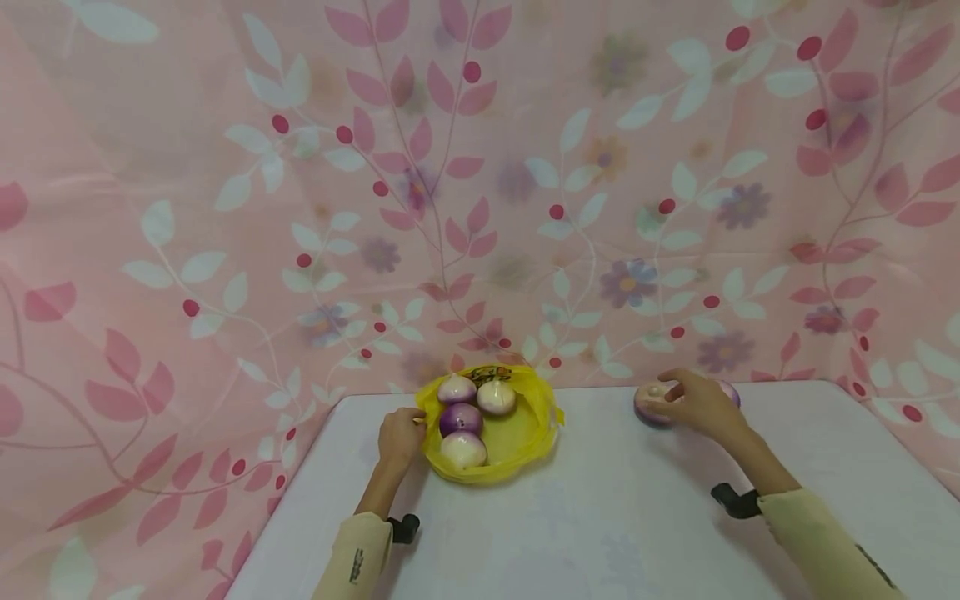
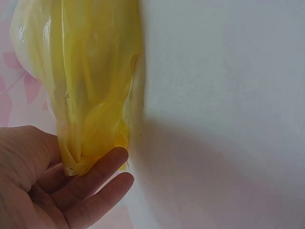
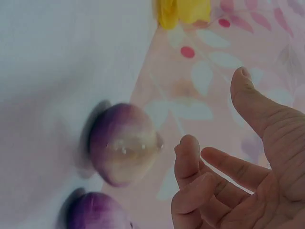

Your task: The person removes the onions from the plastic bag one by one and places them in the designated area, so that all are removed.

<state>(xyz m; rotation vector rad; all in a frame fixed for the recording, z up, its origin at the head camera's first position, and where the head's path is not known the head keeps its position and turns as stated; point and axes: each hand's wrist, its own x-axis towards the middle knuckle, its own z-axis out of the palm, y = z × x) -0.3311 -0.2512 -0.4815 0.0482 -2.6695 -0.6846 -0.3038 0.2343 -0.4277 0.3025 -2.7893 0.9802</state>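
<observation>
A yellow plastic bag [image 1: 531, 454] lies with its mouth spread around several purple-and-white onions [image 1: 462, 450]. My left hand [image 1: 400, 437] pinches the bag's left edge; in the left wrist view the fingers of this hand [image 2: 71, 186] curl at a gathered corner of the yellow plastic [image 2: 95, 95]. At the right, my right hand [image 1: 703, 406] hovers over two more onions, one [image 1: 649, 403] by its fingertips and one [image 1: 729, 392] partly hidden behind it. In the right wrist view, that hand [image 3: 238, 176] is empty, thumb and fingers apart, beside an onion [image 3: 125, 144] and a second one [image 3: 96, 212].
The white-covered table [image 1: 570, 517] extends between the bag and the right-hand onions. A pink curtain [image 1: 525, 250] with leaves and flowers hangs directly behind its back edge. Black straps or mounts [image 1: 737, 501] show at both wrists.
</observation>
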